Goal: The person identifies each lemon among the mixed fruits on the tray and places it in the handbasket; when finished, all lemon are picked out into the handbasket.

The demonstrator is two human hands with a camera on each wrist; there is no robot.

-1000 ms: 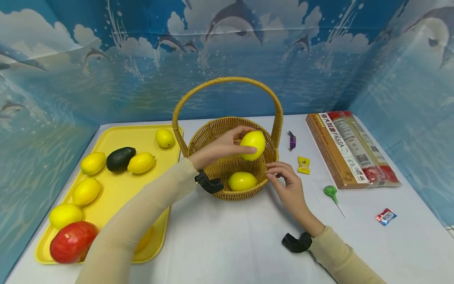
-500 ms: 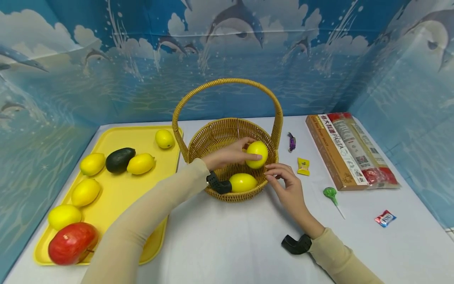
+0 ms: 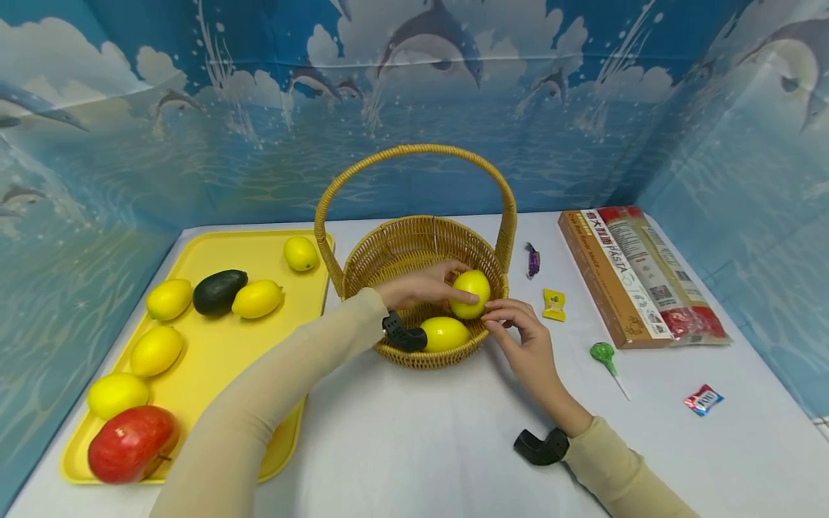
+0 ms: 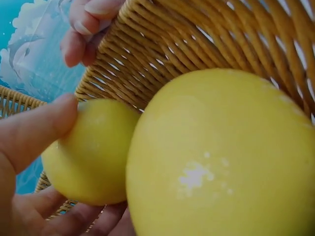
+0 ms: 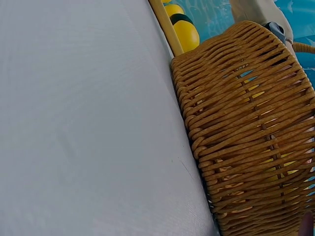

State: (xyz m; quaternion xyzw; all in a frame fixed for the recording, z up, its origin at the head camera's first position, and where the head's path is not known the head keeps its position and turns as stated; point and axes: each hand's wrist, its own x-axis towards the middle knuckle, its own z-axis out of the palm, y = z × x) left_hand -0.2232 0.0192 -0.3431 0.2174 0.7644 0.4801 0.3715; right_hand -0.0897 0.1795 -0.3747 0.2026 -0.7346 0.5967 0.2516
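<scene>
1. Two lemons sit inside the wicker basket (image 3: 424, 248): we count the held lemon (image 3: 470, 293) toward the right wall and a second lemon (image 3: 443, 334) at the near wall, below and left of the first.
2. Left hand (image 3: 421, 289): reaches in over the left rim, fingers (image 3: 453, 296) and thumb curled round the held lemon. In the left wrist view the thumb lies on that lemon's left side, with the second lemon large in front of it.
3. Right hand (image 3: 521, 338): outside the basket at its near right wall, fingertips pinching or touching the rim just beside the held lemon; nothing else in it. We cannot tell whether those fingertips touch the fruit.
4. Key relation: the held lemon lies low in the basket, just above and right of the second lemon, close to it; contact we cannot confirm. Its long axis we cannot make out. The left hand is on it; the right is merely next to it.
5. Yellow tray (image 3: 214, 248) at left, counted: five lemons, one avocado (image 3: 220, 291), one red fruit (image 3: 132, 442).
6. White surface (image 3: 414, 446) to the right: pasta packet (image 3: 637, 272), purple candy (image 3: 532, 258), yellow candy (image 3: 554, 303), green lollipop (image 3: 604, 352), red-and-blue candy (image 3: 703, 398).
</scene>
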